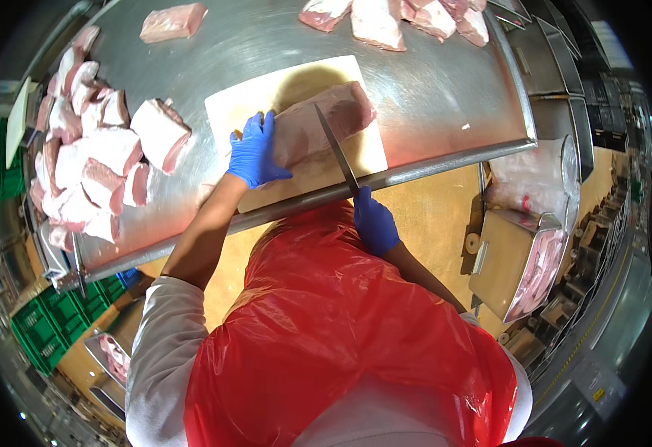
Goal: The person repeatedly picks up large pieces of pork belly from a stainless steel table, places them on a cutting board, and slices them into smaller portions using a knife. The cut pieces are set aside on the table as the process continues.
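A long slab of raw pale pink meat (298, 131) lies on a cream cutting board (232, 107) atop the steel table (445, 104). My left hand (255, 154), in a blue glove, rests against the slab's left end, fingers spread. The blue-gloved fingers of my right hand (373, 222) are wrapped round the handle of a long knife (339, 153), whose blade reaches up over the right part of the slab; whether it touches the meat I cannot tell. A red plastic apron (326, 320) covers my front.
Several cut meat chunks (102, 149) are heaped on the table's left, more (374, 22) at the back, and one piece (171, 22) alone. Steel bins of bagged meat (526, 261) stand right, beyond the raised table rim (460, 153). Green crates (54, 320) sit lower left.
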Motion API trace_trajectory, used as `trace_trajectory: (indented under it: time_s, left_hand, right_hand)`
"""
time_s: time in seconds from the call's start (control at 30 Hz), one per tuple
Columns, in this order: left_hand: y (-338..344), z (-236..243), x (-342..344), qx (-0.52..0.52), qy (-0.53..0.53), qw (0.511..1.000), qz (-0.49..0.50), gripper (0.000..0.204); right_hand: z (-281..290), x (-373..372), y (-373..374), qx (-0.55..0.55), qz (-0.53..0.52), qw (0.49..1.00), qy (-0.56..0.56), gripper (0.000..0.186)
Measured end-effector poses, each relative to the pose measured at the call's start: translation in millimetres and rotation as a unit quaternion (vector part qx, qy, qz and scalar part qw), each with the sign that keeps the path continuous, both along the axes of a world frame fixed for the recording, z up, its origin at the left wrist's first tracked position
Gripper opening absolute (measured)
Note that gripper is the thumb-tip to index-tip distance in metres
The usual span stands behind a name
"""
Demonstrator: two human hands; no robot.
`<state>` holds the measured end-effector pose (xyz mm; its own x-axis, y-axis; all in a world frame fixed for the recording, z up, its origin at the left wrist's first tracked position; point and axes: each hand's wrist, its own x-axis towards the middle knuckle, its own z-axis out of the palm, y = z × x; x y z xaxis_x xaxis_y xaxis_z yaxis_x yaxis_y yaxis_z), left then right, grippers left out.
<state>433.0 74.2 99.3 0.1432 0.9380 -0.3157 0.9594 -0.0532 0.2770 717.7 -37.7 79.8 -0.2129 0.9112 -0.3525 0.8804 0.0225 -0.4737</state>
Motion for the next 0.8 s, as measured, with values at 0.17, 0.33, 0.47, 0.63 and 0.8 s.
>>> trace_trajectory:
  time_s: [0.17,0.33,0.47,0.63,0.8]
  left_hand:
    - [-18,-28,18,0.057,0.045,0.997,0.014,0.130]
    - [-14,-31,30,0.067,0.084,0.993,0.041,0.114]
    - [-7,-33,31,0.048,0.087,0.993,0.059,0.111]
    - [-9,-50,35,0.131,0.121,0.982,0.060,0.104]
    - [5,-42,-3,0.142,0.089,0.985,0.042,0.075]
  right_hand:
    - [11,-10,-1,-0.019,0.048,0.999,-0.006,0.020]
    - [20,-20,7,-0.046,0.059,0.997,-0.034,0.026]
    - [-10,-56,52,-0.031,0.015,0.997,0.069,0.035]
    - [-12,-102,132,-0.002,0.058,0.972,0.227,0.034]
    - [-33,-52,50,-0.097,-0.025,0.991,0.086,0.038]
